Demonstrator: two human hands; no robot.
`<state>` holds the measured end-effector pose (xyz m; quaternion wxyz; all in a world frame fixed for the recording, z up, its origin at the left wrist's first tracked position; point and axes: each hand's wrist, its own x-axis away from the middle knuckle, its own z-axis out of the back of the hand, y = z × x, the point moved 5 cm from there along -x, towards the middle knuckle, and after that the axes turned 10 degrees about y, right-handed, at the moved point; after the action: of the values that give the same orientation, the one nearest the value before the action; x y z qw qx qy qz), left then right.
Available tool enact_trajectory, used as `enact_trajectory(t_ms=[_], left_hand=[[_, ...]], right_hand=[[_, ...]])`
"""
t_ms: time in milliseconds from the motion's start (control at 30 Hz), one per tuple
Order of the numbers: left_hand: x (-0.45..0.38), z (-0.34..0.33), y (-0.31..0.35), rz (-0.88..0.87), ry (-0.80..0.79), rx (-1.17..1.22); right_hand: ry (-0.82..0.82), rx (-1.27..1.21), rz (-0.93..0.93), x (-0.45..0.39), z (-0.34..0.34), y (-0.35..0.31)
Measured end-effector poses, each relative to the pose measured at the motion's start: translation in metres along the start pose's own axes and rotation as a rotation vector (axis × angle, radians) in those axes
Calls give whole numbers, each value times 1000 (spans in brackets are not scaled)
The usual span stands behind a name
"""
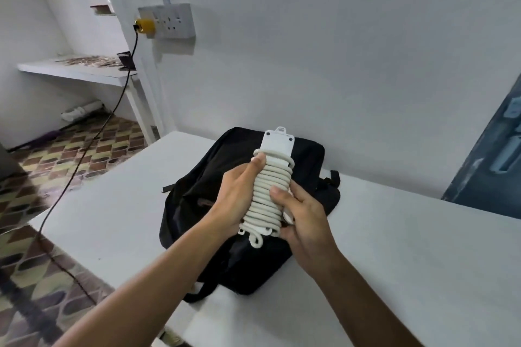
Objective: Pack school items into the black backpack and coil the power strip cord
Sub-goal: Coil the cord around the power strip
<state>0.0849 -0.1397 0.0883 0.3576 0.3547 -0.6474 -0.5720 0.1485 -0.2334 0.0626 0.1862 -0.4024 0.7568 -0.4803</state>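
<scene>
A white power strip (277, 144) is held upright above the black backpack (214, 177), its back facing me. Its white cord (267, 194) is wound round the body in many tight turns, with a short loop hanging at the bottom. My left hand (239, 197) grips the coiled strip from the left, thumb on the upper turns. My right hand (301, 214) holds it from the right and lower end, thumb pressed on the coils. The backpack lies flat on the white table (408, 248) under both hands.
A wall socket box (169, 21) carries a yellow plug with a black cable (93, 144) that drops to the patterned floor at the left. A white shelf (76, 69) stands at the far left. A blue door (496, 155) is at the right.
</scene>
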Motion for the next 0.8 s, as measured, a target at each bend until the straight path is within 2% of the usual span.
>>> enact_trajectory(t_ms=[100, 167, 267, 333, 400, 500, 533, 600, 667, 733, 800], left_hand=[[-20, 18, -9, 82, -39, 59], [-31, 26, -12, 158, -86, 78], [-58, 45, -19, 224, -271, 28], [-77, 67, -17, 30, -294, -113], [-88, 97, -16, -323, -360, -357], [-76, 134, -57, -763, -780, -975], [-74, 144, -72, -870, -869, -1125], [-77, 149, -83, -896, -908, -1232], [-81, 145, -85, -775, -969, -1270], [-77, 137, -88, -818, -1095, -1327], [-76, 134, -92, -859, -1131, -1315]], right_hand=[[80, 112, 80, -13, -14, 11], [110, 176, 69, -18, -19, 14], [208, 80, 9, -28, -31, 32], [277, -21, -9, -32, -32, 40], [335, -38, 15, -31, -28, 44], [370, -97, 52, -22, -26, 49], [377, -122, 66, -18, -27, 52], [380, -125, 104, -14, -32, 54], [395, -113, 123, -9, -36, 54], [408, -114, 137, -2, -38, 53], [426, -120, 156, 8, -37, 51]])
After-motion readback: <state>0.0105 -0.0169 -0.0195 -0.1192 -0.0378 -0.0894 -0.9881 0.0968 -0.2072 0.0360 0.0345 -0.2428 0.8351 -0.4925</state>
